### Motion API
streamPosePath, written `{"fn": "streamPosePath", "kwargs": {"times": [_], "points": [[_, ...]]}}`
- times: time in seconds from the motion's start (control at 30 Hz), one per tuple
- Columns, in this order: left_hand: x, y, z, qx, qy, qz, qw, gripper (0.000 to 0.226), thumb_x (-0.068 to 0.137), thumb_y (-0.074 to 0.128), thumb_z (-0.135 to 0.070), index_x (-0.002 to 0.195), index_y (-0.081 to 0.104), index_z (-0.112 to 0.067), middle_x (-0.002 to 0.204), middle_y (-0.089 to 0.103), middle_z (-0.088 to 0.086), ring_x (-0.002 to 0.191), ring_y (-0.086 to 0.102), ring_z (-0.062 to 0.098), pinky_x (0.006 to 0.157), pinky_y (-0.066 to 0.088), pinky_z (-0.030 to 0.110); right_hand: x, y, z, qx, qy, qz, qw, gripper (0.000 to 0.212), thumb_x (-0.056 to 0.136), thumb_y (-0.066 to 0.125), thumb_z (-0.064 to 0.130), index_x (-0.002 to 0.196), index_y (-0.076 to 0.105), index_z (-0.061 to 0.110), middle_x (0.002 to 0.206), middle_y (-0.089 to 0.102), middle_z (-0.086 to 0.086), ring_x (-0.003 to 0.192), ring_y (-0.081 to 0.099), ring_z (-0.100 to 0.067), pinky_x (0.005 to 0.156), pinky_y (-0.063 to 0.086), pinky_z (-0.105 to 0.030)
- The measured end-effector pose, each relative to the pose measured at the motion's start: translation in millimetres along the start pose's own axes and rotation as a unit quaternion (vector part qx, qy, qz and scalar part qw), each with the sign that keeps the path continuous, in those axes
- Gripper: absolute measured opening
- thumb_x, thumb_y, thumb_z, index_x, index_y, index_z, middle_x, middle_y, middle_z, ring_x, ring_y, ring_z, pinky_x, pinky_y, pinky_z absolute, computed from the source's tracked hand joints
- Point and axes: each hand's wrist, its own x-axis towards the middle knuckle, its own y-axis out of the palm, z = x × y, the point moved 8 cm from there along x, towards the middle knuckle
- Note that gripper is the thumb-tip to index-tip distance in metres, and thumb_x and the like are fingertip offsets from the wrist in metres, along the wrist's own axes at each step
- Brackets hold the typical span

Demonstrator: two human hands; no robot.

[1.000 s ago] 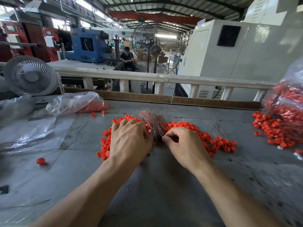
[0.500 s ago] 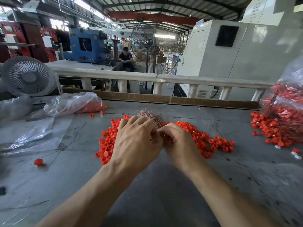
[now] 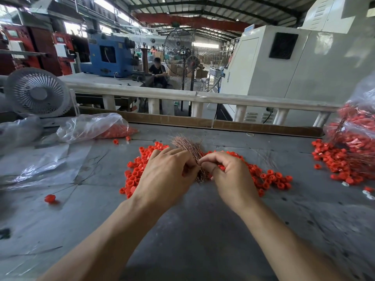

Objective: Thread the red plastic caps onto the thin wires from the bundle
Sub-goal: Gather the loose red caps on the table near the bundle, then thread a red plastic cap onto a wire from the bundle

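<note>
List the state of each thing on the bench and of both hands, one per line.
left hand: fingers curled at the wire bundle
right hand: pinching at the bundle
wire bundle: lying between the hands, far end fanned
loose red caps: heaped on table
plastic bag: lying, partly filled
desk fan: upright

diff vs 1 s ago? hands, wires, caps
The left hand came off the red caps and moved right to meet the right hand at the wire bundle; both now pinch there. Bundle, cap pile and bags stayed put.
</note>
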Motion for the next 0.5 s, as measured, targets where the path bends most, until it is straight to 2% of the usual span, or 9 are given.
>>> {"fn": "streamPosePath", "kwargs": {"times": [0.1, 0.2, 0.27, 0.33, 0.43, 0.5], "points": [[0, 5, 4, 0.01, -0.002, 0.018, 1.0, 0.015, 0.094, 0.065, -0.041, 0.085, 0.064, -0.03, 0.085, 0.063, -0.015, 0.09, 0.054, 0.009, 0.09, 0.037, 0.031, 0, -5, -4, 0.024, 0.023, -0.022, 0.999, 0.014, 0.096, 0.069, 0.013, 0.092, 0.078, 0.023, 0.088, 0.075, 0.014, 0.087, 0.07, -0.006, 0.077, 0.06, -0.035], [1, 11, 10, 0.02, -0.014, 0.03, 0.999, 0.012, 0.094, 0.065, -0.041, 0.087, 0.065, -0.03, 0.089, 0.064, -0.016, 0.094, 0.054, 0.008, 0.088, 0.034, 0.029, -2, -12, -1, 0.102, 0.031, -0.062, 0.992, 0.02, 0.099, 0.063, 0.009, 0.092, 0.074, 0.024, 0.087, 0.077, 0.005, 0.085, 0.074, -0.01, 0.062, 0.06, -0.027], [1, 16, 14, 0.029, -0.025, 0.045, 0.998, 0.01, 0.094, 0.064, -0.04, 0.092, 0.067, -0.031, 0.094, 0.065, -0.016, 0.097, 0.054, 0.008, 0.089, 0.033, 0.028, -2, -22, 2, 0.152, 0.03, -0.109, 0.982, 0.021, 0.102, 0.058, 0.007, 0.094, 0.071, 0.022, 0.083, 0.076, -0.001, 0.078, 0.075, -0.017, 0.055, 0.058, -0.026], [0, 19, 19, 0.031, -0.035, 0.049, 0.998, 0.008, 0.092, 0.066, -0.039, 0.094, 0.068, -0.031, 0.096, 0.066, -0.017, 0.099, 0.055, 0.009, 0.09, 0.034, 0.029, -4, -33, 4, 0.183, 0.031, -0.154, 0.97, 0.02, 0.104, 0.055, 0.008, 0.097, 0.069, 0.02, 0.076, 0.072, 0.0, 0.071, 0.075, -0.021, 0.05, 0.056, -0.026], [-1, 19, 28, 0.037, -0.065, 0.044, 0.996, 0.015, 0.089, 0.071, -0.039, 0.102, 0.068, -0.033, 0.101, 0.067, -0.016, 0.104, 0.057, 0.011, 0.092, 0.037, 0.031, -7, -45, 2, 0.205, 0.045, -0.202, 0.957, 0.022, 0.106, 0.053, 0.012, 0.098, 0.069, 0.023, 0.071, 0.066, 0.004, 0.06, 0.07, -0.021, 0.044, 0.053, -0.026], [0, 18, 34, 0.038, -0.085, 0.039, 0.995, 0.018, 0.088, 0.073, -0.039, 0.105, 0.067, -0.034, 0.1, 0.067, -0.016, 0.103, 0.058, 0.013, 0.088, 0.036, 0.031, -8, -50, -3, 0.218, 0.065, -0.222, 0.948, 0.023, 0.107, 0.052, 0.014, 0.097, 0.07, 0.025, 0.069, 0.064, 0.005, 0.052, 0.065, -0.018, 0.039, 0.048, -0.026]]}}
